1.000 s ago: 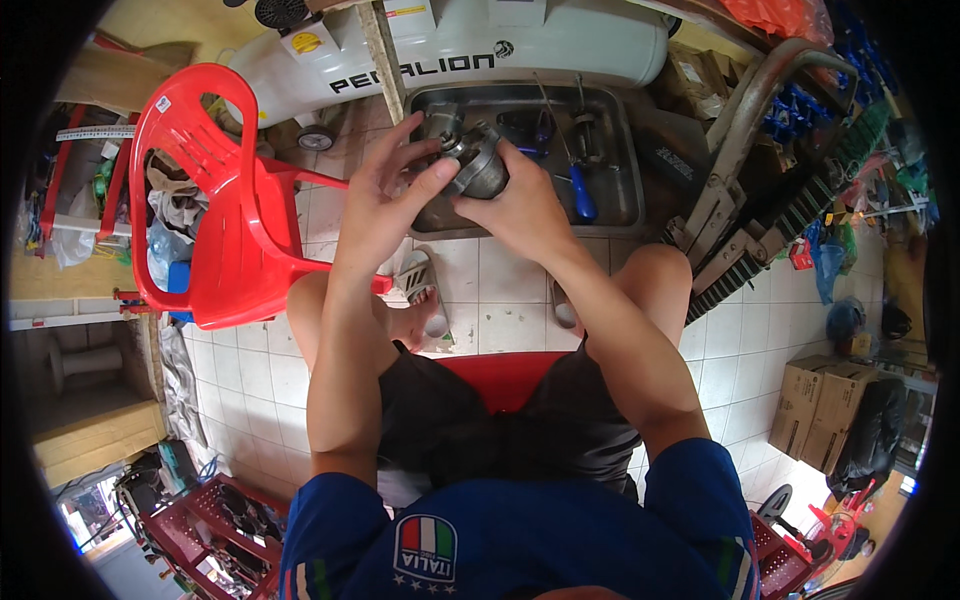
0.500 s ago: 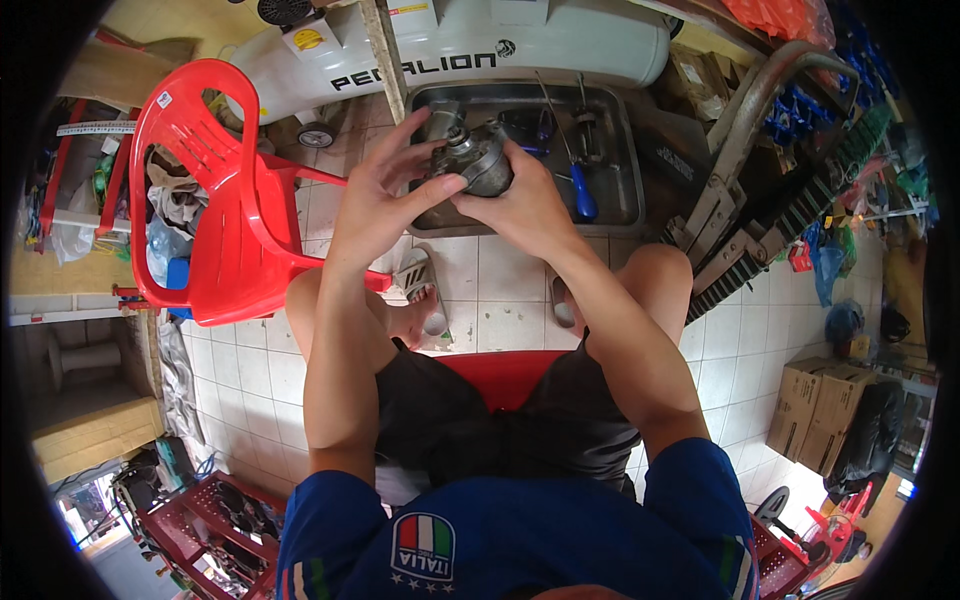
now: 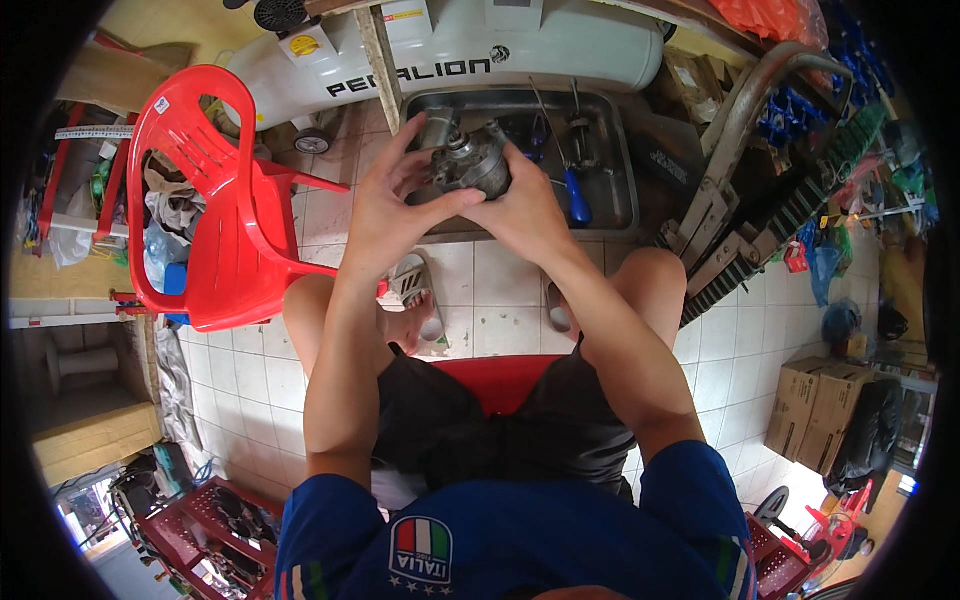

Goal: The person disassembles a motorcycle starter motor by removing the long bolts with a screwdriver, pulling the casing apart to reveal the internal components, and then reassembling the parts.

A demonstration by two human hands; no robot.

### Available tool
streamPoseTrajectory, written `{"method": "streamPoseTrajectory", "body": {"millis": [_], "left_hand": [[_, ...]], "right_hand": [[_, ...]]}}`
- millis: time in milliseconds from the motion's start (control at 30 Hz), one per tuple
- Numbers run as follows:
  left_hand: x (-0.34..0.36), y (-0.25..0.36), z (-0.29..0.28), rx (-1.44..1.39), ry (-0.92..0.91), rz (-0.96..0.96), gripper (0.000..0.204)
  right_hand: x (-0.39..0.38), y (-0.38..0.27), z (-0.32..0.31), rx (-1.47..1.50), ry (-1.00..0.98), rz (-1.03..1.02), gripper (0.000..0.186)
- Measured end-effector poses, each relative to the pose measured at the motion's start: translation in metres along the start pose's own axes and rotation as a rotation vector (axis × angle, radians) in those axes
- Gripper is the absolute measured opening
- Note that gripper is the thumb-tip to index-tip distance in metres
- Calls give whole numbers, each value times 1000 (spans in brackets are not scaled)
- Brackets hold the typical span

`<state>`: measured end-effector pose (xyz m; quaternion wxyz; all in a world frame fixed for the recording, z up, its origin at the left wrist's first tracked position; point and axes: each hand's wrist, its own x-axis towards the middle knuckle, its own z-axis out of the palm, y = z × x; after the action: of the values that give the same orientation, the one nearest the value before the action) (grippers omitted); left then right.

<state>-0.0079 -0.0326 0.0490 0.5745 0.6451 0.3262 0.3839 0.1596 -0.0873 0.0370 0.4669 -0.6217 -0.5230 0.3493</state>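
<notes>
My left hand [image 3: 395, 205] wraps loosely round a dark grey metal housing [image 3: 475, 160] with a round fitting on top, its thumb pressed to the lower side and fingers along the left. My right hand [image 3: 525, 205] grips the same housing from the right and below. Both hands hold it above the near part of a metal tray [image 3: 625, 200]. In the tray lie a blue-handled screwdriver [image 3: 577, 200], a dark assembly [image 3: 582, 140] and other small tools. A silvery cylindrical part [image 3: 438, 127] shows behind my left fingers; I cannot tell whether it is separate.
A red plastic chair [image 3: 215, 280] stands at left, before shelving. A white tank [image 3: 560, 50] lies behind the tray, beside a wooden post [image 3: 378, 60]. A metal frame with dark treads [image 3: 705, 250] leans at right, above cardboard boxes [image 3: 815, 410]. Tiled floor [image 3: 460, 290] shows between my knees.
The housing has turned so its top fitting shows more clearly. My left thumb has moved down and right along it, and my right hand has shifted slightly.
</notes>
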Motion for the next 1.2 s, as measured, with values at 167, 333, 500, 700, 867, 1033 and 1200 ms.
{"method": "streamPoseTrajectory", "body": {"millis": [167,333,500,700,867,1033,1200], "left_hand": [[-1,-3,0,-25,32,-18,100],[-1,-2,-2,-88,54,-15,90],[1,-1,-2,-430,105,-246,77],[1,-1,-1,-459,51,-372,75],[-1,0,4,-481,47,-347,80],[0,-1,9,-450,8,-345,85],[2,-15,12,-407,50,-336,79]], "right_hand": [[1,2,3,28,13,-18,75],[8,14,12,169,50,-115,60],[5,-5,-5,693,-348,403,28],[2,-7,-6,872,-300,449,27],[6,-1,-11,884,-346,475,29],[9,7,-10,771,-474,440,28],[10,8,-3,792,-508,482,25]]}}
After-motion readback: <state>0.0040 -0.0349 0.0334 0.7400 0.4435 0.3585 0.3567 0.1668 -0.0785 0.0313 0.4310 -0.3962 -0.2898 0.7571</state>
